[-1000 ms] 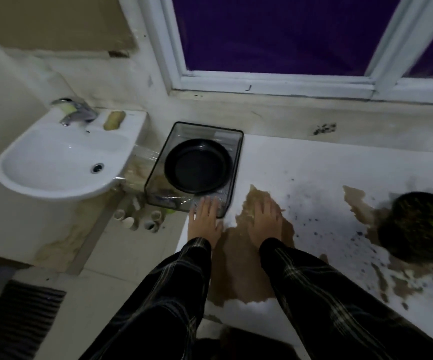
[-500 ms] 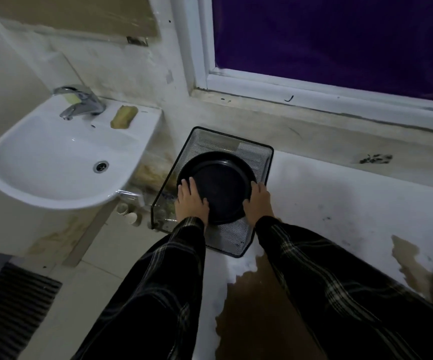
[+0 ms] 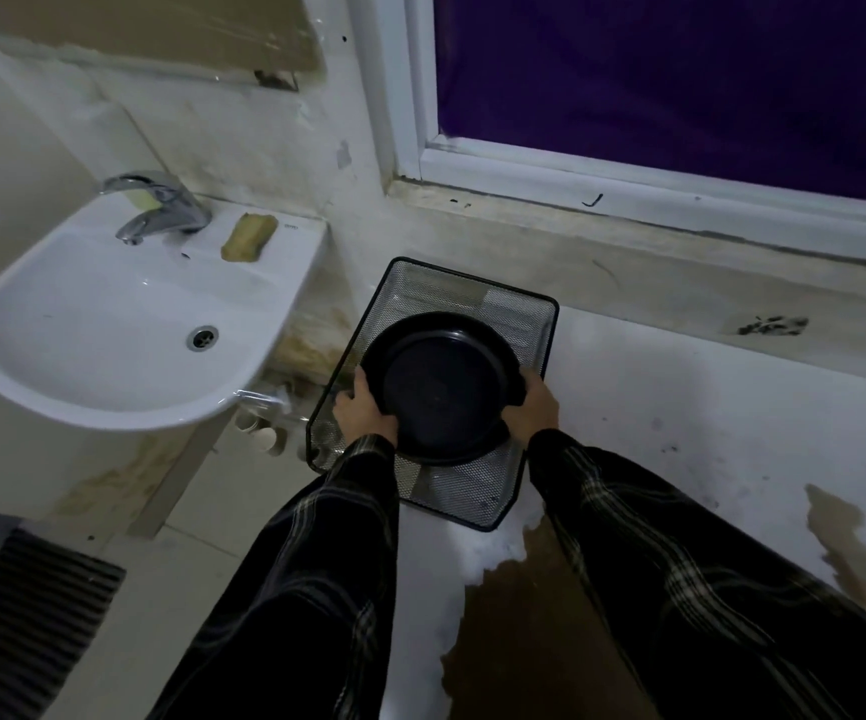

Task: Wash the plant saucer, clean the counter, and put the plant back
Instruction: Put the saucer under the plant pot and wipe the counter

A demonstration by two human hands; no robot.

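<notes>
Where the tiled floor meets the wall at the far left, a white wall-mounted basin (image 3: 108,324) carries a chrome tap (image 3: 158,210) at its back edge and a yellowish sponge (image 3: 249,237) on its right shoulder. Right of the basin, a black wire-mesh tray (image 3: 519,309) sits at the left end of the white bench (image 3: 680,397), partly overhanging its edge. Within the tray is the black round plant saucer (image 3: 436,392). The left hand (image 3: 365,410) grips the saucer's left rim, fingers curled around the edge. The right hand (image 3: 532,410) grips the right rim in the same manner. Both arms wear dark plaid sleeves. Whether the saucer rests on the mesh or is raised clear of it cannot be determined. Brown stains (image 3: 514,641) mark the bench below the tray and at the far right. A white-framed window (image 3: 680,184) runs above the bench.
</notes>
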